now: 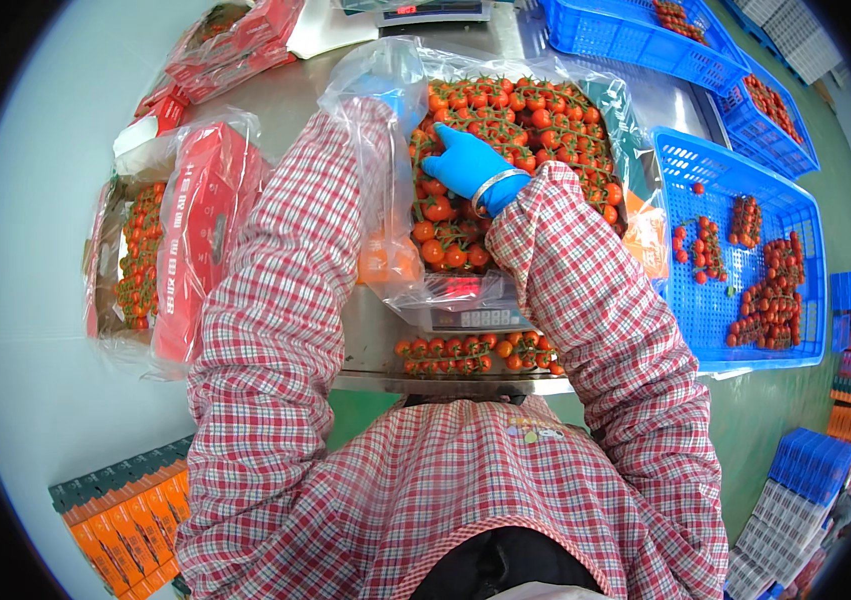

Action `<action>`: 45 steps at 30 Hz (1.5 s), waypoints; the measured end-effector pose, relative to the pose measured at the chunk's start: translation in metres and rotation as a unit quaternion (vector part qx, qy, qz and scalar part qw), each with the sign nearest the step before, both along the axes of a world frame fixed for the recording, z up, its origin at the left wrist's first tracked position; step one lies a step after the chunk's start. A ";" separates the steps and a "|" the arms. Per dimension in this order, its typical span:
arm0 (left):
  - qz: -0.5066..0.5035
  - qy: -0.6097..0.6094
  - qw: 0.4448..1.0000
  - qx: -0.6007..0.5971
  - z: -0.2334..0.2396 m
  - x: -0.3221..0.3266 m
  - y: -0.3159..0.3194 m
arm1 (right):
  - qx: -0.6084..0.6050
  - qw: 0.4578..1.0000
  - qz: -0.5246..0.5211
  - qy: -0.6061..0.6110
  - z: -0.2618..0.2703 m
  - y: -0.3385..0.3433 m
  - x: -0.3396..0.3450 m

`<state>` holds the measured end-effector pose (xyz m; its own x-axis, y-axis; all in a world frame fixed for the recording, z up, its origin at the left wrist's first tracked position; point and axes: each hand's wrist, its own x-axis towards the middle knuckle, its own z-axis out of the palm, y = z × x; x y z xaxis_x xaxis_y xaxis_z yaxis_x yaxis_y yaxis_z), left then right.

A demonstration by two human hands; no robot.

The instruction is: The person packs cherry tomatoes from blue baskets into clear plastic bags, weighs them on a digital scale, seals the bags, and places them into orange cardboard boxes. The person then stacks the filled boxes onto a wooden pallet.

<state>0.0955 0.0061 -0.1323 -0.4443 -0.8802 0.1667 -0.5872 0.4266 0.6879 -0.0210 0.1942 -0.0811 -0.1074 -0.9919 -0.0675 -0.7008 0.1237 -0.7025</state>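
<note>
A carton lined with clear plastic film [613,112] is filled with red cherry tomatoes on the vine [560,124]. It rests on a digital scale [478,318] with a lit red display. My right hand [474,171], in a blue glove with a band at the wrist, lies over the tomatoes near the carton's left side. Its index finger and thumb are apart, touching the fruit. At the carton's upper left, my left hand [395,94], also blue-gloved, is behind the film; its fingers are mostly hidden. Two short tomato trusses [448,354] lie along the table's front edge.
To the right, a blue plastic crate [695,322] holds several trusses, with more blue crates [643,45] behind. On the left stands an open red carton [192,232] of tomatoes; further red cartons [234,49] are beyond. Orange cartons [129,536] are stacked at lower left.
</note>
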 end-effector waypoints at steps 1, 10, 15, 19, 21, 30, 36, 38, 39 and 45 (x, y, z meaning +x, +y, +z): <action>-0.011 -0.020 1.000 -0.004 0.010 -0.001 0.000 | -0.026 1.000 -0.005 -0.001 -0.003 -0.001 0.000; -0.146 -0.139 0.978 0.054 0.043 0.014 -0.008 | -0.026 0.992 0.068 0.100 0.023 -0.027 0.017; -0.133 -0.114 0.984 0.041 0.054 0.020 -0.009 | 0.097 0.953 0.248 0.144 0.023 -0.004 0.012; -0.103 0.053 0.988 0.098 0.062 0.052 0.009 | 0.060 0.955 0.228 0.179 0.032 -0.002 0.041; -0.071 0.151 0.980 0.108 0.065 0.077 0.030 | 0.073 0.947 0.270 0.157 0.042 0.003 0.032; -0.044 0.131 0.936 -0.323 0.137 0.113 0.190 | -0.145 0.910 0.117 0.371 -0.002 0.033 -0.021; -0.191 -0.342 0.910 -0.138 0.135 0.139 0.228 | -0.207 0.971 0.000 -0.121 0.035 0.092 -0.077; -0.027 -0.227 0.951 -0.209 0.145 0.177 0.232 | -0.275 0.919 -0.133 -0.249 0.060 0.161 -0.120; 0.029 -0.080 0.978 -0.189 0.148 0.196 0.241 | -0.226 0.904 -0.288 -0.222 0.078 0.203 -0.140; 0.075 0.169 0.961 -0.207 0.138 0.234 0.280 | -0.279 0.893 -0.312 -0.165 0.084 0.371 -0.149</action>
